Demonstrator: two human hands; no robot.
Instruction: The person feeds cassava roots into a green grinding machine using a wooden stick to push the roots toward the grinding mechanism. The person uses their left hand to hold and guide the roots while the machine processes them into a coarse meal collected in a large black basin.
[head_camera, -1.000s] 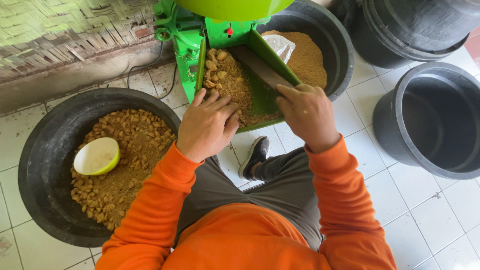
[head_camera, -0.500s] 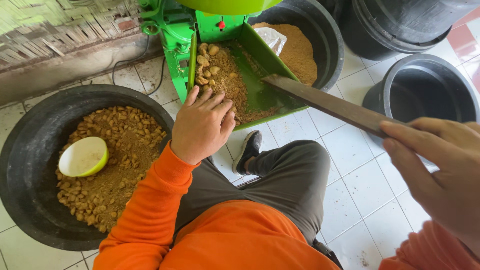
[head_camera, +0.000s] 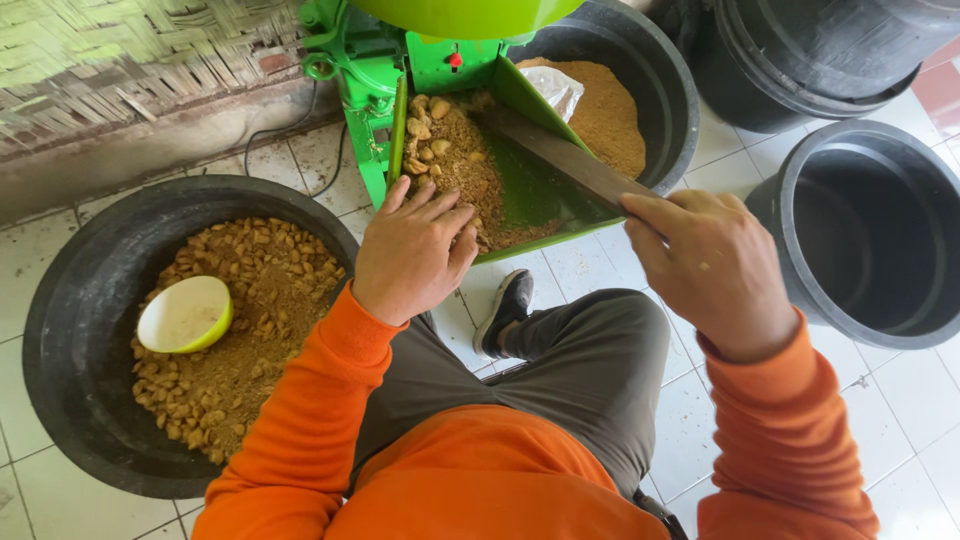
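green tray (head_camera: 525, 195) of machine, far centre: brown crumbly mash and pale chunks | left hand (head_camera: 415, 250) rests open, fingers spread on mash at tray's near edge | right hand (head_camera: 705, 265) closed around wooden stick (head_camera: 565, 160), tip in tray | left black tub (head_camera: 90, 300): brown chunks, pale-green bowl (head_camera: 185, 313) | far tub (head_camera: 655, 90): fine brown meal | right tub (head_camera: 865, 230): contents unseen

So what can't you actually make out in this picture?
All in the head view:
- Green machine: its top is cut off by the upper edge.
- Left hand: the palm hides whatever lies under it on the tray.
- Stick: the right hand hides its near end.
- Empty tub: cut off by the right edge.
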